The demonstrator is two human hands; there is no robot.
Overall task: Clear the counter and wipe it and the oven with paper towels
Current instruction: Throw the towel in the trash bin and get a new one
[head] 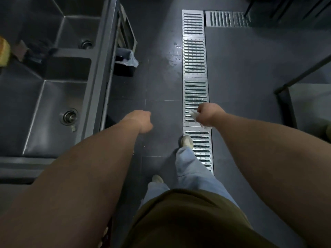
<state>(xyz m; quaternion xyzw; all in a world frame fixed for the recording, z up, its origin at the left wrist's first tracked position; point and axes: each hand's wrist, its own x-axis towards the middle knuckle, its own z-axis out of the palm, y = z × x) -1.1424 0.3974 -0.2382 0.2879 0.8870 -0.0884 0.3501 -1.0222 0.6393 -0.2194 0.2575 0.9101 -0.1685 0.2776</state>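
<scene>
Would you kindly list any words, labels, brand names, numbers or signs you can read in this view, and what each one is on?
None: no legible text anywhere.
The sink, floor drain grate, lined bin and crumpled paper towel gripped in the right hand show no markings.

- Both arms were bare from the elbow down to the left hand [143,122] and right hand [208,113]; no sleeves, watch or rings showed.
- The shirt [188,221] was olive-brown, loose, its hem hanging over the waist.
- The jeans [189,169] were pale blue, wide-legged, creased above the feet.
- The shoes [187,141] were off-white or beige with rounded toes; laces could not be made out.
</scene>
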